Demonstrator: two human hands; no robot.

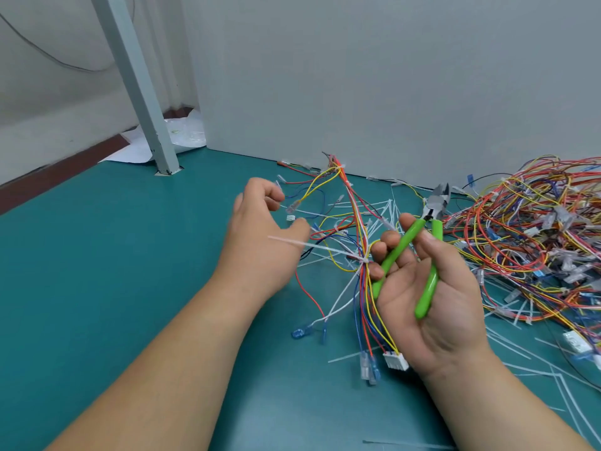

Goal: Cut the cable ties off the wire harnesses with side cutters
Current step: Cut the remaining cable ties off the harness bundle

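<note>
Head view: right hand [432,307] grips side cutters [403,245], left hand [260,242] loosely open, harness pile [536,222] and cut ties [387,208] around.

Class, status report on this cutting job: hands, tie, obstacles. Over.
Left hand open, blurred, beside tie. Right hand grips green cutters, jaws pointing away. Tie on harness, uncut. Wire pile crowds right side.
</note>
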